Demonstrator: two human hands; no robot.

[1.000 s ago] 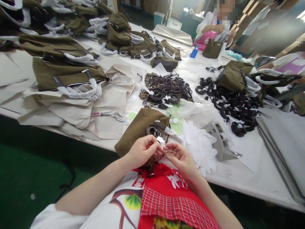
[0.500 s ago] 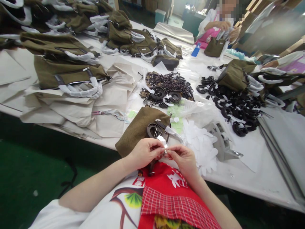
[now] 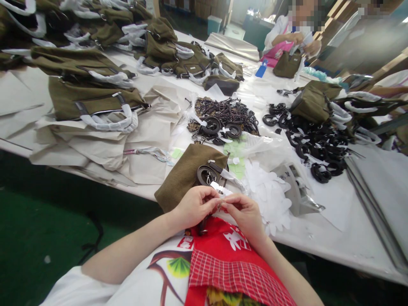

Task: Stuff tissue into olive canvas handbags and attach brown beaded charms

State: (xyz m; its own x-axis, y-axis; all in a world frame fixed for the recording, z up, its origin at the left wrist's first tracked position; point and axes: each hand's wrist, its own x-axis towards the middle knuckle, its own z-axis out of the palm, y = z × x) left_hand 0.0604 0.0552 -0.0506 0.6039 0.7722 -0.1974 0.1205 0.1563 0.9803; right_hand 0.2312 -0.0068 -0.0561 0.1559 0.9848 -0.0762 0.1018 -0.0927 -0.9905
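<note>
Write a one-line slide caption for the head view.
Left hand and right hand, close together in front of an olive bag, a coiled dark strap lying against it.

A slanted olive bag (image 3: 181, 174) with a coiled dark strap (image 3: 200, 175) lay beyond the fingers (image 3: 208, 192), a white tag (image 3: 217, 187) at their tips.

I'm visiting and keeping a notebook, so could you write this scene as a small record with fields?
Left hand: fingertips pinched, close to those of the right hand; anything between is too small to tell
In front: olive bag at the edge of the table
Against it: coiled dark strap
Beyond: heap of straps
Right: white paper pieces
Far side: co-worker's hands at another olive bag
</note>
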